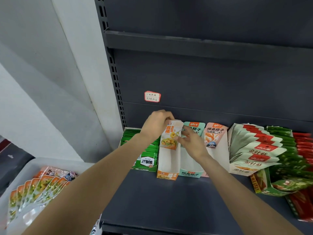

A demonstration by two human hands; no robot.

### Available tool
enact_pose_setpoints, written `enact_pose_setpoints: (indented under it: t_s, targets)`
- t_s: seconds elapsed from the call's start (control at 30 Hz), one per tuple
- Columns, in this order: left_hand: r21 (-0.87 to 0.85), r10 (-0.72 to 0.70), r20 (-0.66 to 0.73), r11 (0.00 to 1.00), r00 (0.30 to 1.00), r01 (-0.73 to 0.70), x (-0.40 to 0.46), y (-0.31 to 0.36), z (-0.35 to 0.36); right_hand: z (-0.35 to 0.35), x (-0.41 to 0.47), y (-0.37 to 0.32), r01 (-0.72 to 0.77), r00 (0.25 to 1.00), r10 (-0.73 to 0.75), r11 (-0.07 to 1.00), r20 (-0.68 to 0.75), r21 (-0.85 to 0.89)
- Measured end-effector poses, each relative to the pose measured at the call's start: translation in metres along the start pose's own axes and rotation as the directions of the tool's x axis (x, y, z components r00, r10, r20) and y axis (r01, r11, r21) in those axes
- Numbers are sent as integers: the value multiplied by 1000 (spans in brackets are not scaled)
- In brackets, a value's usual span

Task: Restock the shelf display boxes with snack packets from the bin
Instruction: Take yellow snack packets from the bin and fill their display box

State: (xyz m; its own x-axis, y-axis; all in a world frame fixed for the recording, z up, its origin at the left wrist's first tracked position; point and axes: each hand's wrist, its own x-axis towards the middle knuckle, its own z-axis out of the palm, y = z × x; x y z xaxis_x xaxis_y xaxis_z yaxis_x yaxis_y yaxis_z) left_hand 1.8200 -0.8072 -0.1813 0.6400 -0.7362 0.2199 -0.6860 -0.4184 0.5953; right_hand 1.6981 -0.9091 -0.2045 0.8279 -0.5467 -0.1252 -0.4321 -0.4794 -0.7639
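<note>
At centre frame both hands meet at the back of the orange display box (167, 168) on the dark shelf (169, 200). The left hand (156, 125) has its fingers curled over the top of an orange snack packet (171, 136) standing upright at the back of that box. The right hand (193, 143) pinches the packet's right edge with thumb and fingers. In the lower left of the frame, the bin (10, 187) holds a fanned row of more orange packets (35, 189)
</note>
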Motion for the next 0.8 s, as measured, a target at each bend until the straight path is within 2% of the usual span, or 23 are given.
enact_pose_setpoints:
  t_s: [0.17, 0.3, 0.43, 0.5, 0.57, 0.67, 0.8]
  targets:
    - [148, -51, 39, 988, 998, 44, -4, -8, 8, 1, -1, -2, -1, 1000, 1, 999, 15, -47]
    - [276, 51, -8, 960, 999, -47, -5, -10, 5, 3, 2, 0, 15, 1000, -14, 997, 6, -70]
    - [216, 32, -73, 976, 997, -15, -16, -12, -5, 3, -6, -3, 36, 988, -59, 986, -142, -162]
    - [171, 11, -107, 985, 994, 8, -28, -13, -13, 4, -16, -10, 97, 965, -160, 954, -208, -282]
    - [129, -3, -118, 991, 993, 18, -45, -18, -21, 10, -24, -22, 184, 955, -243, 935, -172, -302]
    - [73, -51, -120, 996, 991, 60, -80, -34, -36, 32, -34, -47, 276, 953, -296, 935, -61, -223]
    - [32, -205, -127, 977, 970, 211, -140, -74, -65, 83, -52, -81, 344, 938, -343, 920, 40, -187]
